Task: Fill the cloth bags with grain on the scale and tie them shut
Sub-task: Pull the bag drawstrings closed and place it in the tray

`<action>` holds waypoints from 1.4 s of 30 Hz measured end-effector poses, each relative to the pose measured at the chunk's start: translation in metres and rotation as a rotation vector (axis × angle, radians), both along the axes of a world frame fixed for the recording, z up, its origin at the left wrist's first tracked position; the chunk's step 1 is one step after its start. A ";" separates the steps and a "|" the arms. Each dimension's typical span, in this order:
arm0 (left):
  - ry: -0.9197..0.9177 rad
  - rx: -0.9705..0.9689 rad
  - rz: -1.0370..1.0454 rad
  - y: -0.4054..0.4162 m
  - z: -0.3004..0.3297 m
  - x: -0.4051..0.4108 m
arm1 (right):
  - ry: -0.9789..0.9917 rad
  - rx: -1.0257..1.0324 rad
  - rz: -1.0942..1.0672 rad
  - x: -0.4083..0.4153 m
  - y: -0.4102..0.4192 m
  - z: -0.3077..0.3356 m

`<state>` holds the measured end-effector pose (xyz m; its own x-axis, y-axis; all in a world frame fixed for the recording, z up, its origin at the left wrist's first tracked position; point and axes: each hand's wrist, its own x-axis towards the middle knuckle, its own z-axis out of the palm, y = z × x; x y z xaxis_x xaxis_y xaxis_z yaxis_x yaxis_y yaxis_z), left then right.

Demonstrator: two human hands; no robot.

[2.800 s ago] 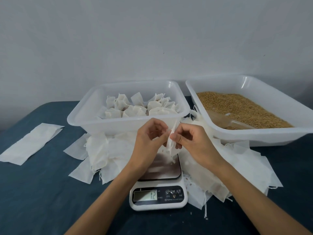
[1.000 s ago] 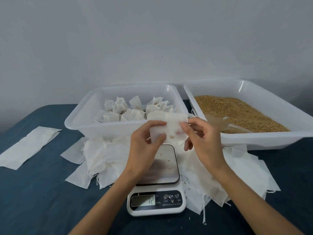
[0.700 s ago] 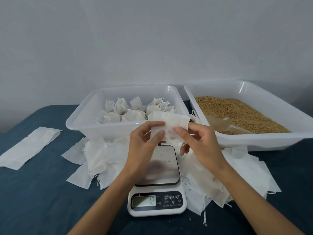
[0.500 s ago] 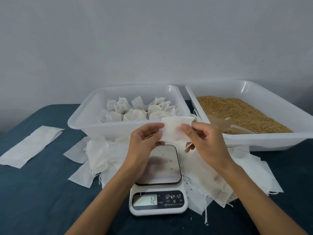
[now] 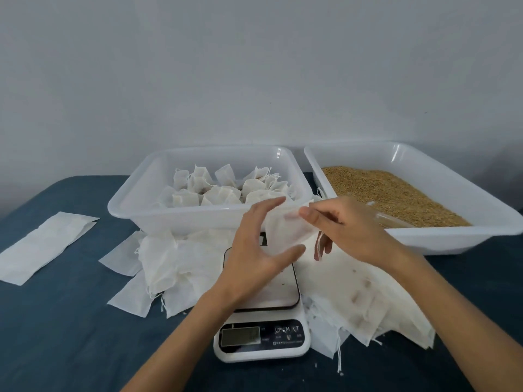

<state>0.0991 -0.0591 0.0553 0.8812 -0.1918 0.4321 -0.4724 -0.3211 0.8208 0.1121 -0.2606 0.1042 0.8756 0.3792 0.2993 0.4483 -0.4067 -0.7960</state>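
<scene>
Over the scale [image 5: 261, 339] I hold a small empty white cloth bag [image 5: 285, 236]. My right hand [image 5: 348, 230] pinches its top edge between thumb and forefinger. My left hand [image 5: 254, 256] is spread beside it, fingers straight along the bag's left side and thumb under its lower edge. The scale's platform bears a few stray grains. Brown grain [image 5: 390, 193] fills the white tub [image 5: 424, 239] at the right, and a translucent scoop [image 5: 389, 222] lies in it, partly hidden by my right hand.
A second white tub [image 5: 198, 222] behind the scale holds several tied, filled bags [image 5: 226, 190]. Loose empty bags are heaped left [image 5: 175, 267] and right [image 5: 368, 301] of the scale. A folded white cloth [image 5: 42, 244] lies far left on the dark blue table.
The bag went from folded between both hands' fingertips to spread out. My left hand has let go its pinch and splayed its fingers beside the bag; the right keeps its pinch.
</scene>
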 end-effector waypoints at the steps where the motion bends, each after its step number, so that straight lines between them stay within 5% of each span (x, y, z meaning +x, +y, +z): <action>1: 0.010 0.057 -0.010 -0.002 -0.001 -0.002 | 0.031 -0.061 0.029 0.000 0.002 0.007; 4: -0.036 0.116 0.007 -0.007 -0.002 -0.004 | 0.166 -0.215 0.067 0.004 0.008 0.027; 10: 0.029 -0.061 -0.104 -0.014 -0.003 -0.012 | 0.435 -0.392 0.166 0.002 0.024 0.070; 16: 0.115 -0.278 -0.096 -0.016 -0.008 -0.009 | 0.403 -0.461 0.235 0.005 0.031 0.086; 20: 0.188 -0.343 -0.070 -0.015 -0.009 -0.005 | 0.167 -0.396 -0.100 0.037 -0.024 0.081; 23: 0.222 -0.376 -0.071 -0.014 -0.011 -0.003 | 0.087 -0.779 -0.425 0.069 -0.086 0.053; 26: 0.226 -0.388 -0.052 -0.013 -0.011 0.000 | 0.228 -1.054 -0.491 0.079 -0.125 0.017; 34: 0.262 -0.412 -0.007 -0.010 -0.011 0.002 | 0.233 -0.881 -0.487 0.095 -0.144 -0.017; 38: 0.265 -0.408 0.010 -0.009 -0.011 0.003 | 0.146 -0.791 -0.683 0.113 -0.160 -0.009; 42: 0.281 -0.397 0.008 -0.011 -0.011 0.003 | 0.091 -0.910 -0.846 0.127 -0.164 -0.002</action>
<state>0.1025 -0.0697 0.0439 0.9750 -0.0534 0.2155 -0.2136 0.0398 0.9761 0.2395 -0.4248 0.1023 0.9495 -0.2759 0.1492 -0.2651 -0.9602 -0.0884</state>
